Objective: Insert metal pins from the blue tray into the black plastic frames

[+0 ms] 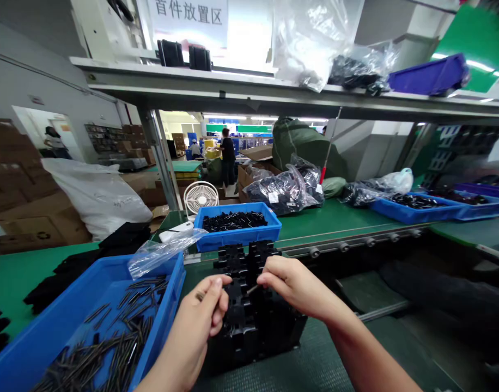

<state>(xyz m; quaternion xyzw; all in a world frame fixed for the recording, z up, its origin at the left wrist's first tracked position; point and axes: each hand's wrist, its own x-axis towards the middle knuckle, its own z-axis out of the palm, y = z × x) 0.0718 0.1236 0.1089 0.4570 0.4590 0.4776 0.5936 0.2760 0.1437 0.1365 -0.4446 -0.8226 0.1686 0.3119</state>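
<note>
My right hand [292, 283] pinches a thin metal pin [253, 289] between thumb and fingers, over a block of black plastic parts [269, 324] standing in rows on the bench. To the left of the same block, my left hand [200, 313] is closed, thumb against the curled fingers. Ends of a few metal pins [199, 296] show between its fingers. Beside my left hand stands a blue bin [174, 294] with many loose metal pins [127, 343] lying in it. My hands hide part of the black parts.
A blue tray [237, 239] of small black pieces stands behind the block. A clear plastic bag [163, 253] lies over the bin's far corner. Black parts [86, 261] are stacked at left. Behind are a white fan [200, 197] and bagged parts [286, 190]; a shelf [253, 90] runs overhead.
</note>
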